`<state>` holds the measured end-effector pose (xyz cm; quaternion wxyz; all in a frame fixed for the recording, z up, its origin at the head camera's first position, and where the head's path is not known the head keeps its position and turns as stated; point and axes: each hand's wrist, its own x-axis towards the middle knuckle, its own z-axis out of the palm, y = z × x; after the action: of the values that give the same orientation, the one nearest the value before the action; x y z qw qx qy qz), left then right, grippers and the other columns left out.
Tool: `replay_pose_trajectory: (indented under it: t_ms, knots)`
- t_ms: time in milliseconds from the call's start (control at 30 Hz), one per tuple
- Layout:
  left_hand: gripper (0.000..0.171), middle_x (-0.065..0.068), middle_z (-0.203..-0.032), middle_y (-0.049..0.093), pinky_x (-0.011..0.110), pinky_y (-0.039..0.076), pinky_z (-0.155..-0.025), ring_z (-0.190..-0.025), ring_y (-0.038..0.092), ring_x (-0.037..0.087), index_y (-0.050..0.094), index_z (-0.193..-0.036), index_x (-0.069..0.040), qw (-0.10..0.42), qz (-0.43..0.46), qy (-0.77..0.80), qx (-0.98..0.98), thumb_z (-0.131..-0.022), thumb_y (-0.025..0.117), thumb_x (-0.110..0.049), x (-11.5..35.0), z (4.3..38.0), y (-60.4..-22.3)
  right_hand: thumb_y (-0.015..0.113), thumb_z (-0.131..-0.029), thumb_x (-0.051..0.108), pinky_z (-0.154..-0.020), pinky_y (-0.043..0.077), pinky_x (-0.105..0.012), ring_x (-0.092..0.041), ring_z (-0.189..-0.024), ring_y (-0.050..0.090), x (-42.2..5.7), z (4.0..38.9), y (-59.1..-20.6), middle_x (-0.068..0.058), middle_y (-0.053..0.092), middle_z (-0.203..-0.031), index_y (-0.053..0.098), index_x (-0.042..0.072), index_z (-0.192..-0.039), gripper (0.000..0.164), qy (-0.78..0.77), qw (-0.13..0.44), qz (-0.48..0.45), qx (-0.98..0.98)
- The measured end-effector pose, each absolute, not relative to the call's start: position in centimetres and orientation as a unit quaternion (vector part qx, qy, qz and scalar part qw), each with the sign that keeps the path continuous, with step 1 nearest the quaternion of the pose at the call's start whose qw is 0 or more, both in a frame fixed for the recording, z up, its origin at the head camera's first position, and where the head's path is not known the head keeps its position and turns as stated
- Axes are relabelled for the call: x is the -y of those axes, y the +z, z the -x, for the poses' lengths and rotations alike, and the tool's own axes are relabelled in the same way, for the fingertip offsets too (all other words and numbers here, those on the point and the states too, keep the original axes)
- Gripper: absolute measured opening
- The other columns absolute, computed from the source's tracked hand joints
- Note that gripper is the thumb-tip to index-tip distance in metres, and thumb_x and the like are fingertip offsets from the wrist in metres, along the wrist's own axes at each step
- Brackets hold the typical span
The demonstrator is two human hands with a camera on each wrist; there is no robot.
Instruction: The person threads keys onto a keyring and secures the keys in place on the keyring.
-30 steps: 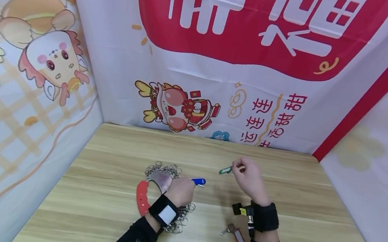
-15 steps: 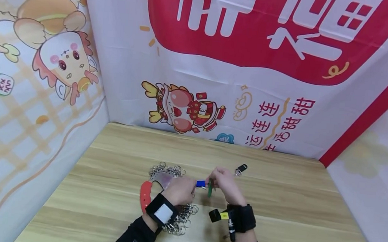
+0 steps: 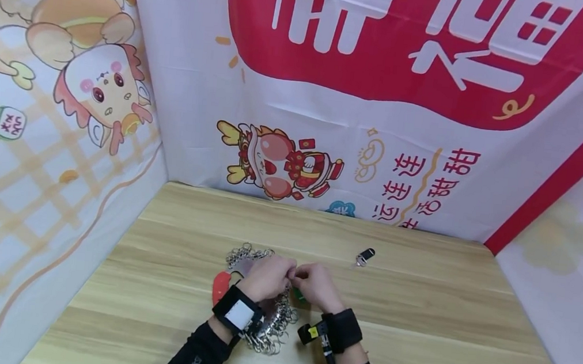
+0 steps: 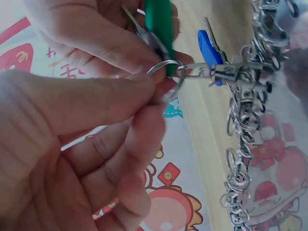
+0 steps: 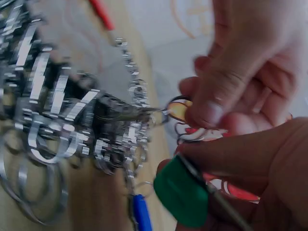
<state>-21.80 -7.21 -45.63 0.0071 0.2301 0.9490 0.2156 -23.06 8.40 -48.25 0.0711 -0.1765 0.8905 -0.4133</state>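
Observation:
A key holder, a metal plate with a red grip (image 3: 220, 285), lies on the table, its edge crowded with clips and split rings (image 5: 48, 168). My left hand (image 3: 270, 275) is over it, thumb and fingers pinching one split ring (image 4: 179, 89) that hangs from a metal clip (image 4: 207, 70). Touching or nearly touching it, my right hand (image 3: 320, 288) holds a green key tag (image 5: 180, 197) with a key (image 5: 226, 209) beside it. Whether the green tag's own ring meets the pinched ring is hard to tell. A blue key tag (image 4: 209, 50) with a key hangs among the clips.
A black key tag (image 3: 367, 254) with its key lies on the table (image 3: 441, 311), beyond the right hand. Printed cloth walls (image 3: 298, 107) stand along the back and sides of the table. Black wrist straps (image 3: 343, 330) with cameras sit on both wrists.
My right hand has brought the green key tag leftward to the left hand. The left hand has shifted slightly and now pinches a ring. The black key tag has come into sight.

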Motion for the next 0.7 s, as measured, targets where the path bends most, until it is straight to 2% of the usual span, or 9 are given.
replay_pose_trajectory:
  t_ms: [133, 267, 467, 567, 700]
  knots:
    - [0.019, -0.008, -0.065, 0.049, 0.025, 0.039, -0.054, -0.060, 0.048, 0.009, 0.054, -0.074, -0.014, 0.004, -0.228, 0.215, -0.950, -0.080, 0.066, -0.002, 7.42, 21.96, -45.64, 0.062, -0.088, 0.003, -0.054, 0.041, -0.021, -0.006, -0.058, 0.050, -8.16, 23.05, -48.49, -0.001, 0.066, -0.076, 0.073, 0.007, -0.083, 0.012, -0.402, 0.069, 0.222, -0.885]
    - [0.019, -0.009, -0.066, 0.049, 0.025, 0.039, -0.053, -0.060, 0.048, 0.009, 0.053, -0.074, -0.015, 0.015, -0.215, 0.226, -0.950, -0.080, 0.065, -0.001, 7.57, 22.05, -45.55, 0.061, -0.088, 0.003, -0.051, 0.040, -0.023, -0.009, -0.054, 0.048, -8.15, 22.99, -48.31, 0.000, 0.063, -0.073, 0.072, 0.006, -0.083, 0.012, -0.414, 0.086, 0.211, -0.881]
    - [0.019, -0.009, -0.068, 0.051, 0.025, 0.041, -0.055, -0.061, 0.049, 0.008, 0.053, -0.075, -0.017, 0.026, -0.207, 0.240, -0.948, -0.084, 0.067, -0.007, 7.70, 22.19, -45.42, 0.061, -0.089, 0.005, -0.055, 0.043, -0.024, -0.008, -0.060, 0.052, -8.03, 23.10, -48.31, 0.002, 0.064, -0.076, 0.071, 0.011, -0.085, 0.012, -0.408, 0.084, 0.224, -0.881]
    - [0.023, -0.007, -0.061, 0.049, 0.024, 0.038, -0.050, -0.054, 0.048, 0.008, 0.051, -0.068, -0.015, 0.043, -0.186, 0.263, -0.946, -0.087, 0.065, -0.013, 7.77, 22.22, -45.34, 0.059, -0.091, 0.005, -0.059, 0.044, -0.025, -0.009, -0.064, 0.054, -8.12, 23.16, -48.33, 0.002, 0.065, -0.082, 0.070, 0.012, -0.089, 0.014, -0.403, 0.085, 0.230, -0.882]
    - [0.037, -0.006, -0.048, 0.036, 0.024, 0.032, -0.045, -0.042, 0.038, 0.009, 0.043, -0.057, -0.012, 0.075, -0.175, 0.284, -0.940, -0.088, 0.061, -0.015, 8.00, 22.14, -45.26, 0.057, -0.092, 0.005, -0.061, 0.045, -0.025, -0.010, -0.067, 0.055, -8.37, 23.15, -48.40, 0.004, 0.065, -0.085, 0.069, 0.012, -0.092, 0.014, -0.404, 0.088, 0.234, -0.880]
